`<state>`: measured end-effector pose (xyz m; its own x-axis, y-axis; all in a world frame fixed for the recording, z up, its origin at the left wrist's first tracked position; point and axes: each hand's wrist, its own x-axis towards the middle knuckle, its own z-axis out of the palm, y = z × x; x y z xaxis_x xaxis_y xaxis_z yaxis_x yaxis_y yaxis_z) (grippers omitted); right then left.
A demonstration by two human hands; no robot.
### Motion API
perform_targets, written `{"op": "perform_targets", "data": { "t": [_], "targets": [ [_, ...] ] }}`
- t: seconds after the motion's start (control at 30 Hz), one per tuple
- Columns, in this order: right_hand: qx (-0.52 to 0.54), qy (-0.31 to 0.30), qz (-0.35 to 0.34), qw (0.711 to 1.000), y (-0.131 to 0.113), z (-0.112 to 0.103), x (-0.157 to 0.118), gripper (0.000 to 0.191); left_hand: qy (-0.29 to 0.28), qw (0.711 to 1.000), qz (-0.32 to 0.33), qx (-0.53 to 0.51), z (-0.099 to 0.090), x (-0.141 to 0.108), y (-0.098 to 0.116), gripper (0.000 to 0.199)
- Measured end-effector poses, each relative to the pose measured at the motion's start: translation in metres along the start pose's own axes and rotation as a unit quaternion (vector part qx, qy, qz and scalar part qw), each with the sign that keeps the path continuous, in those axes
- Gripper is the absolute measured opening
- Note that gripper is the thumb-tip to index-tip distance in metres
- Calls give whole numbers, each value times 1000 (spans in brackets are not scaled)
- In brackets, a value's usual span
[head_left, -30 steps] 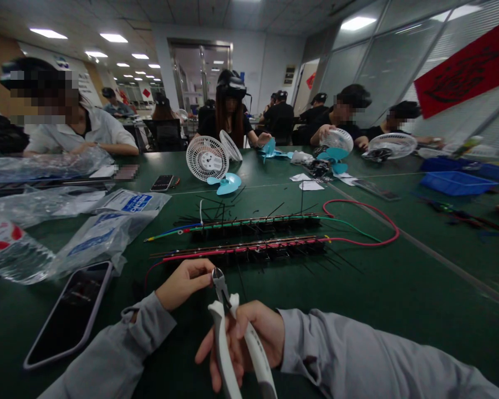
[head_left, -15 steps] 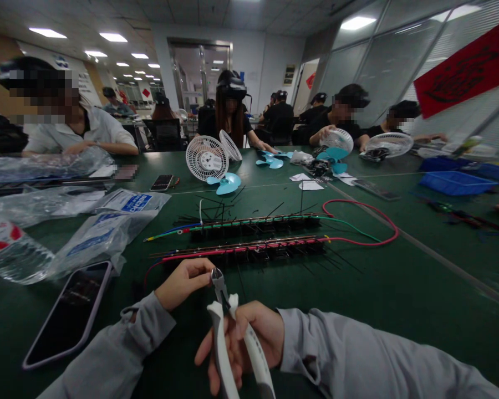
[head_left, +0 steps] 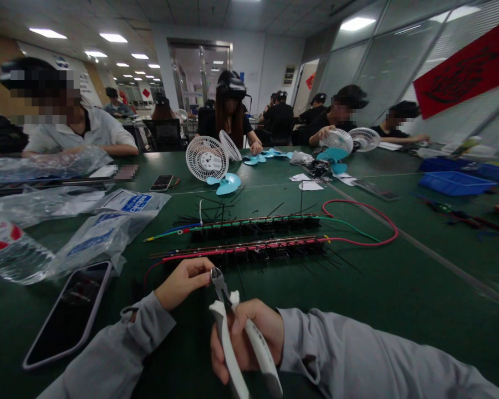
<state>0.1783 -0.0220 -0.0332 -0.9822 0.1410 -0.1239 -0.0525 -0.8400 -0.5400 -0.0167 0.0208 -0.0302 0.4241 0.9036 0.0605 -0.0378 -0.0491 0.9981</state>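
In my right hand (head_left: 260,327) is a pair of diagonal cutters (head_left: 221,287) with white handles, fingers curled around the grips. Their jaws point up and away from me, right at the fingertips of my left hand (head_left: 182,284). Thumb and forefinger of that left hand are pinched together; whatever lies between them is too small to make out. Just beyond the hands, a red wire bundle (head_left: 233,249) runs along a black slotted strip. Behind it lies a second strip with a green and blue wire bundle (head_left: 258,220). Thin black ties stick out of both.
A phone (head_left: 72,313), plastic bags (head_left: 108,227) and a water bottle (head_left: 14,249) lie at left. White fan grilles (head_left: 207,158) and blue fan blades (head_left: 228,184) stand farther back, near co-workers. Blue trays (head_left: 457,183) are at right. A red wire loop (head_left: 395,227) extends rightward.
My right fingers have drawn in around the cutter handles, which shifted slightly right; my left hand stays put. Across the table, a co-worker's hand moved left to a blue fan blade.
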Motion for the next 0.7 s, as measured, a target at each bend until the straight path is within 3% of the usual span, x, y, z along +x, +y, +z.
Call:
{"op": "perform_targets", "data": {
  "t": [0.17, 0.3, 0.5, 0.7],
  "targets": [
    [7, -41, 29, 999, 4, -2, 2, 41, -1, 1000, -4, -13, 1, 0, 2, 23],
    [23, 1, 68, 997, -4, 8, -2, 52, 0, 1000, -4, -20, 3, 0, 3, 25],
    [39, 17, 97, 994, -19, 28, -7, 60, 1, 1000, -2, -20, 2, 0, 1, 26],
    [42, -2, 75, 996, -11, 14, -5, 56, 7, 1000, 0, -8, 2, 1, 2, 26]
  ]
}}
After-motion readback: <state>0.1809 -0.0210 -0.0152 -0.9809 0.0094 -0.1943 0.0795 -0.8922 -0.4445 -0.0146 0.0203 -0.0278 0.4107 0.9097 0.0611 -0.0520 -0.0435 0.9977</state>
